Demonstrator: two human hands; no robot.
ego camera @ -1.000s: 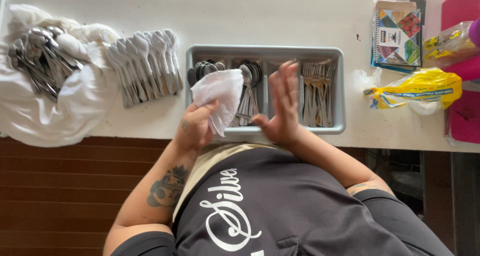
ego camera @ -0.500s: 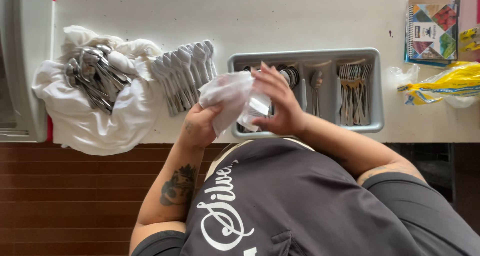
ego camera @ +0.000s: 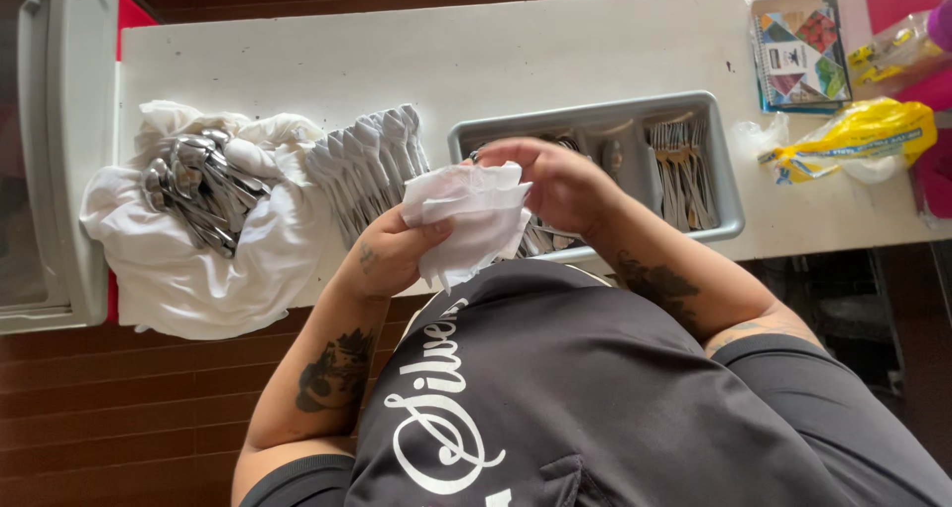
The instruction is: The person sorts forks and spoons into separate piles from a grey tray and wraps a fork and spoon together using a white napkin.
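The left hand (ego camera: 392, 254) is clamped from below on a soft, crumpled white polishing cloth (ego camera: 466, 214), and the right hand (ego camera: 550, 180) closes over its top. Whether cutlery sits inside, I cannot tell. Good polishing would need firm, even rubbing; just beyond lie the grey plastic cutlery tray (ego camera: 729, 185) and shiny fanned spoons (ego camera: 372, 160).
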